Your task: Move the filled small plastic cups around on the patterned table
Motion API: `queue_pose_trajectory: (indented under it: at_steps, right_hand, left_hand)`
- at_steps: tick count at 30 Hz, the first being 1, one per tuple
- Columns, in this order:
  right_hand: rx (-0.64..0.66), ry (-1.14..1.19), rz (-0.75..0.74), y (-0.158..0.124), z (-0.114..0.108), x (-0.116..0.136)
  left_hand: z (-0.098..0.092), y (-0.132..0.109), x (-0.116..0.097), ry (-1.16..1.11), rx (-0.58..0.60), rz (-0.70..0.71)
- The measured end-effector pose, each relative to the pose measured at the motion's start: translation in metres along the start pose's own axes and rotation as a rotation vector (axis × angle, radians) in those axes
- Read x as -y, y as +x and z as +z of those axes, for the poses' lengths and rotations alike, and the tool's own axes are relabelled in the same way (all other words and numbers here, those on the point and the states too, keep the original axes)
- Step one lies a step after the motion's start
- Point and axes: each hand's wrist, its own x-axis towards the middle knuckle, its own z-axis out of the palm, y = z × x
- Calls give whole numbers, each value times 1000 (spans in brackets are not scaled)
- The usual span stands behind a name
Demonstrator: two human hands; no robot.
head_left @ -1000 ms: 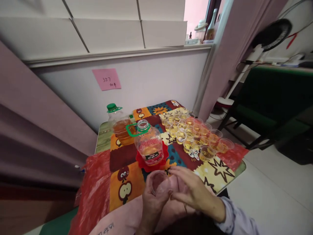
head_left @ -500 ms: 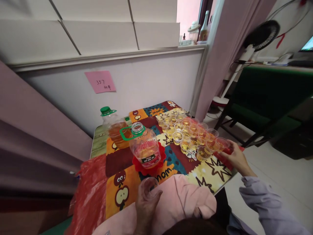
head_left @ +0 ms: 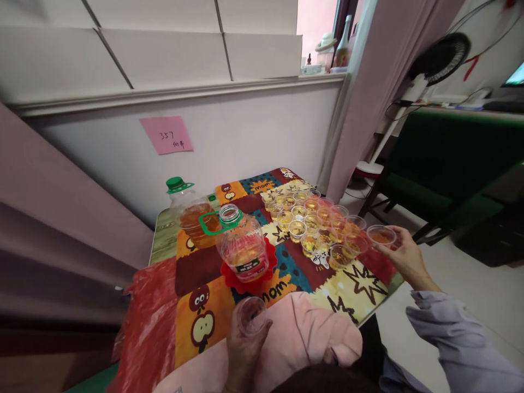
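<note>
Head view: the left hand [head_left: 243, 346] is wrapped around an empty clear plastic cup [head_left: 251, 315], fingers closed on its wall, just in front of the open oil jug [head_left: 241, 245]. The right hand [head_left: 403, 254] pinches a filled cup [head_left: 381, 236] by its side, lifted right of the jug, beyond the cluster of filled cups [head_left: 317, 226]. That jug stands on a red coaster [head_left: 235, 281] on the patterned tablecloth [head_left: 204, 311]. A capped bottle [head_left: 186, 210] stands behind the jug, to its left.
</note>
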Motion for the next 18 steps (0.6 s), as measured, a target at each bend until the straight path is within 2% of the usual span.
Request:
queue_pose_trajectory:
  at_steps: [5,9,18]
  right_hand:
    - [75,-359,-265,2,-6,21]
    - [102,-528,-447,4,-4,23]
    - [101,-712,-661,2,-2,29]
  left_hand:
    - [-1,-1,4,-31,22,-13]
    - [-1,-2,7,-47,10,-22]
    - [-1,-2,8,-48,-1,-41]
